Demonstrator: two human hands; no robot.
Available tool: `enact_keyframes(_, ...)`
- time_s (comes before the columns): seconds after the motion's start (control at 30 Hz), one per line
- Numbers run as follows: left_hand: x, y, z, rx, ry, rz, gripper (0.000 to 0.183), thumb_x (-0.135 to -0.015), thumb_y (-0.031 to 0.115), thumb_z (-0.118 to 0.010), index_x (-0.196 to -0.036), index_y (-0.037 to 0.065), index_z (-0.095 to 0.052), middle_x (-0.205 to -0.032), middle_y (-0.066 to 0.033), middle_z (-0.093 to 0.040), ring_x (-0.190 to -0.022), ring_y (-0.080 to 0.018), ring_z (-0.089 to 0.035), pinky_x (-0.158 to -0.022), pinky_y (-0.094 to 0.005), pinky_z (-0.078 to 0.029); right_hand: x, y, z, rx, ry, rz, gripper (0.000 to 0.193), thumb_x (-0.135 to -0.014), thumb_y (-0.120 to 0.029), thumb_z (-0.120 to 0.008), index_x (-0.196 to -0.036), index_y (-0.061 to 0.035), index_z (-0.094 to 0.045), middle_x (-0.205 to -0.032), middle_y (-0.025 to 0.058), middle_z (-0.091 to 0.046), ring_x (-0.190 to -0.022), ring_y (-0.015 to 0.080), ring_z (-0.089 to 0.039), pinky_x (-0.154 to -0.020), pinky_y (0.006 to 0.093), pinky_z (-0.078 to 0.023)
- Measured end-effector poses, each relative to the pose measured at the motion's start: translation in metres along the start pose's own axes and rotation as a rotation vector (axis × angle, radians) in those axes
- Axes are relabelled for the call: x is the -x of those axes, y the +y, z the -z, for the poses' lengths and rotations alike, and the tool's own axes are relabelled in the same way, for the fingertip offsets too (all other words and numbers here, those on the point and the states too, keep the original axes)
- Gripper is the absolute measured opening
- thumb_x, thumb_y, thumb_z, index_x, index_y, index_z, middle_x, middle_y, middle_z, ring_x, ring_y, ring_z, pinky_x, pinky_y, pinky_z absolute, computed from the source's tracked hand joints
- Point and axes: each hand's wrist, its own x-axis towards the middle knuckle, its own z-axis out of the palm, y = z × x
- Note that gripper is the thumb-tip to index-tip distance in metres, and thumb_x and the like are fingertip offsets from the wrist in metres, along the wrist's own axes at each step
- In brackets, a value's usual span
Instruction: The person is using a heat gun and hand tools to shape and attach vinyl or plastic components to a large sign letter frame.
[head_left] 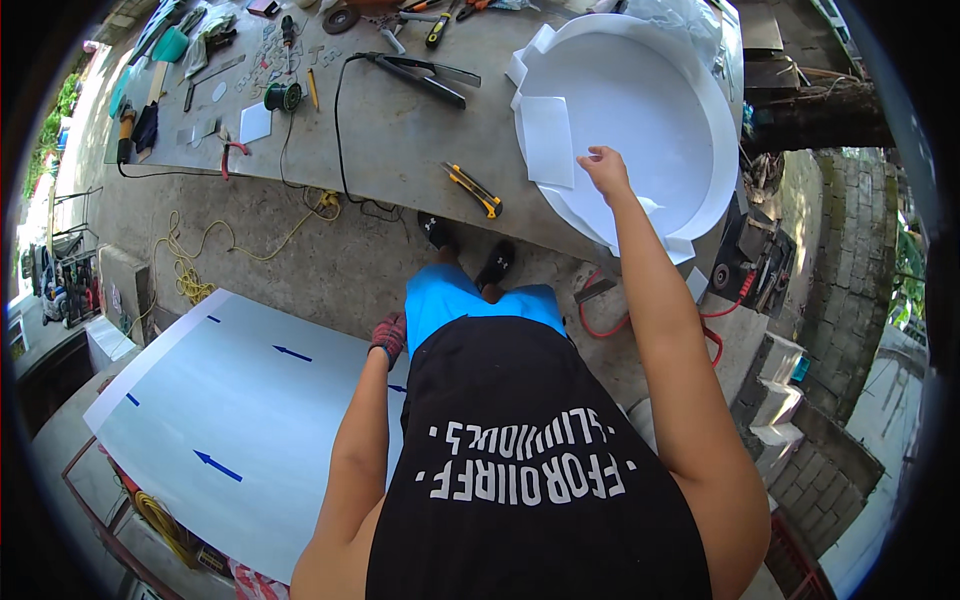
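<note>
A large round white tray-like form with a raised rim and several tabs lies on the right of the metal table. Across its left rim rests a white rectangular piece. My bare right hand hovers over the form beside that piece, fingers apart, nothing visible in them. My left hand, in a red and grey glove, hangs low by my hip, next to a big white sheet with blue arrows; its fingers are largely hidden. A yellow and black utility knife lies near the table's front edge.
On the metal table are a black hair straightener with its cord, a wire spool, red-handled pliers and several small tools. A yellow cord and a red hose lie on the floor.
</note>
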Motion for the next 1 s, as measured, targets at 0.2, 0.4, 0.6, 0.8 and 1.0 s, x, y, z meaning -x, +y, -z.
enact_keyframes(0.2, 0.02, 0.001, 0.019, 0.821, 0.013, 0.211, 0.03, -0.103, 0.029, -0.057, -0.12, 0.007, -0.07, -0.091, -0.0009, -0.066, -0.071, -0.0095, -0.055, -0.066, -0.0271, -0.048, -0.035, 0.009, -0.035, -0.011, -0.055, -0.097, 0.069, -0.081, -0.02, -0.087, -0.141, -0.0009, -0.058, -0.125, 0.0172, -0.071, -0.113, 0.0293, -0.07, -0.097, 0.0409, -0.056)
enact_keyframes(0.4, -0.013, -0.019, 0.019, 0.829, -0.059, 0.189, 0.036, -0.105, 0.033, -0.056, -0.127, 0.007, -0.068, -0.097, -0.0022, -0.068, -0.075, -0.0114, -0.057, -0.069, -0.029, -0.049, -0.026, -0.003, -0.035, -0.016, -0.078, -0.071, 0.042, -0.086, -0.015, -0.082, -0.122, 0.0018, -0.069, -0.111, 0.0138, -0.074, -0.097, 0.0262, -0.072, -0.086, 0.0387, -0.056)
enact_keyframes(0.6, -0.033, 0.076, 0.041, 0.768, -0.021, -0.029, 0.034, -0.106, 0.026, -0.058, -0.131, 0.004, -0.064, -0.101, -0.0035, -0.069, -0.077, -0.0087, -0.057, -0.069, -0.0247, -0.049, 0.025, -0.047, -0.013, 0.142, 0.001, 0.228, 0.018, -0.089, -0.013, -0.074, -0.101, 0.0006, -0.072, -0.096, 0.0125, -0.072, -0.076, 0.025, -0.069, -0.074, 0.0387, -0.054)
enact_keyframes(0.8, -0.042, 0.184, 0.083, 0.634, -0.035, -0.294, 0.032, -0.107, 0.022, -0.056, -0.132, 0.004, -0.065, -0.113, -0.0058, -0.071, -0.091, -0.0106, -0.061, -0.084, -0.0263, -0.052, 0.064, -0.068, -0.017, 0.203, 0.139, 0.36, 0.012, -0.088, -0.013, -0.072, -0.089, -0.0009, -0.067, -0.086, 0.0138, -0.066, -0.076, 0.0287, -0.069, -0.073, 0.042, -0.054)
enact_keyframes(1.0, -0.051, 0.258, 0.102, 0.686, -0.074, -0.415, 0.031, -0.108, 0.02, -0.056, -0.133, 0.005, -0.065, -0.115, -0.0068, -0.071, -0.105, -0.0124, -0.064, -0.096, -0.0275, -0.052, 0.071, -0.065, -0.031, 0.157, 0.267, 0.384, 0.012, -0.087, -0.01, -0.072, -0.085, -0.0011, -0.064, -0.084, 0.013, -0.066, -0.075, 0.0279, -0.068, -0.072, 0.0415, -0.054)
